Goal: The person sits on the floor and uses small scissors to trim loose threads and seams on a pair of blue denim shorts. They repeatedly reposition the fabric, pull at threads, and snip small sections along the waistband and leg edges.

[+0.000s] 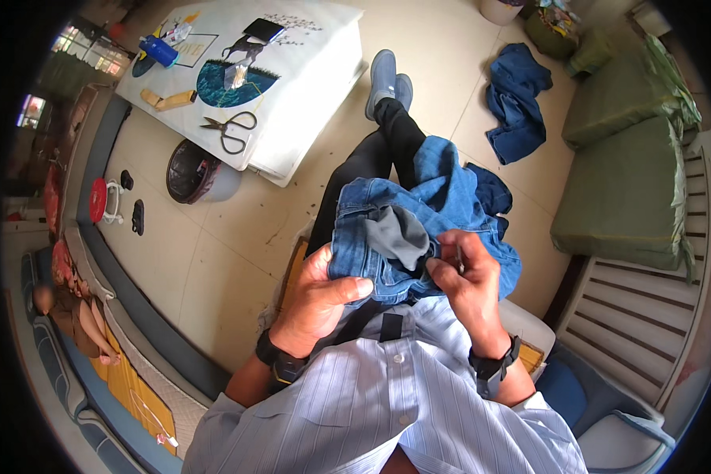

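Observation:
Blue denim jeans (442, 186) lie bunched across my lap, with a grey pocket lining (399, 237) turned out on top. My left hand (316, 296) grips the denim edge at the left, its thumb pressed flat over the cloth. At the right of the lining, my right hand (470, 276) is closed in a pinch beside the denim. A small, thin, greyish thing shows between its fingers, too small to name. Part of the jeans under both hands is hidden.
A white-covered table (308, 87) at the upper left bears black scissors (231, 132), a blue bottle (159, 50) and a dark flat case (264, 30). Below it stands a lined bin (201, 174). More denim (517, 99) lies on the floor. Green wrapped bundles (620, 189) rest at the right. A person (79, 320) sits far left.

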`<act>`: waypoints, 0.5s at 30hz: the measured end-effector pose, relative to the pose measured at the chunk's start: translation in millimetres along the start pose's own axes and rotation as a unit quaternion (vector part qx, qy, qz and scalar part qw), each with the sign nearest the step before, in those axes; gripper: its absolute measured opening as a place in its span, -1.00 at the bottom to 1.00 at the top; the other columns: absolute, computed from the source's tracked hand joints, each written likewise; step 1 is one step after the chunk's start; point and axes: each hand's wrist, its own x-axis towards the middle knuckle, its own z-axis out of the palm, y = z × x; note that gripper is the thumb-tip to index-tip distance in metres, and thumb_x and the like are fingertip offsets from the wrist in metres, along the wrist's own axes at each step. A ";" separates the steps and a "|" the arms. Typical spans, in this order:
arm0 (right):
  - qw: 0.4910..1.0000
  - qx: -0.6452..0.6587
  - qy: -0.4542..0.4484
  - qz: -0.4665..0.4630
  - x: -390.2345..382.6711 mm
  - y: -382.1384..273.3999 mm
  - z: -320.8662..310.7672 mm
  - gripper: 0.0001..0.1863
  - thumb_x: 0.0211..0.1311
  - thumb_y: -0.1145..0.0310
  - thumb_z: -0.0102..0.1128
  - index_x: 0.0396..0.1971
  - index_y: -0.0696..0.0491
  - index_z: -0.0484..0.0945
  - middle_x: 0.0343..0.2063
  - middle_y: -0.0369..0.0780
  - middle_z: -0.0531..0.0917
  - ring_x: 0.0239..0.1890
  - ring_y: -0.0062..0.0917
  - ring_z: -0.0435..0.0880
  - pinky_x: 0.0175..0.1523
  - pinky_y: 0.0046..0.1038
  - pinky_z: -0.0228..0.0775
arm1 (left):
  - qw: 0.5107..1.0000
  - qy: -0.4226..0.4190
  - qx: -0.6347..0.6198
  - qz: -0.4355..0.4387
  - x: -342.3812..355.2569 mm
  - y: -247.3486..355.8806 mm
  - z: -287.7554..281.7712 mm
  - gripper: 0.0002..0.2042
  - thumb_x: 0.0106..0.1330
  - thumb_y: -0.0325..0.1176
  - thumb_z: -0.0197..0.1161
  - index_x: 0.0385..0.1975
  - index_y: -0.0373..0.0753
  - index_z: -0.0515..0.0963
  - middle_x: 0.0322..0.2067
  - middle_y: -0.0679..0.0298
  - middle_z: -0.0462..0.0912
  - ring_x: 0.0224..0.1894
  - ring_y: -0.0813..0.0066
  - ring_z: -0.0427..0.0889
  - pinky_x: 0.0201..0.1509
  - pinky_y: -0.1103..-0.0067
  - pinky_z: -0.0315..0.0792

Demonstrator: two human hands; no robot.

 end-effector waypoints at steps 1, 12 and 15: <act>0.998 -0.036 0.010 -0.050 -3.8 -9.6 0.0 -0.71 0.20 0.72 0.36 -0.10 0.16 0.61 -0.36 -0.38 0.60 -0.39 -0.77 0.48 -0.30 -0.62 0.34 | 1.000 0.004 -0.004 0.011 0.2 0.4 1.8 -0.48 0.22 -0.62 0.35 0.25 -0.34 0.54 0.06 0.27 0.71 0.09 0.48 0.68 0.28 0.47 0.53; 0.957 -0.098 -0.199 -0.187 18.9 -45.6 20.9 -0.72 0.26 0.68 0.32 -0.04 0.14 0.66 -0.29 -0.13 0.67 -0.30 -0.25 0.70 -0.16 -0.33 0.54 | 0.995 0.034 0.090 0.039 -2.1 1.6 5.4 -0.39 0.17 -0.59 0.35 0.31 -0.31 0.46 0.03 0.33 0.66 0.05 0.53 0.64 0.25 0.51 0.50; 0.959 -0.120 -0.198 -0.163 25.9 -36.0 23.3 -0.72 0.29 0.68 0.30 -0.02 0.14 0.65 -0.31 -0.11 0.64 -0.29 -0.22 0.70 -0.13 -0.33 0.55 | 0.996 0.026 0.077 0.049 -5.6 2.3 3.6 -0.40 0.16 -0.58 0.37 0.30 -0.33 0.47 0.00 0.34 0.66 0.03 0.53 0.64 0.24 0.51 0.50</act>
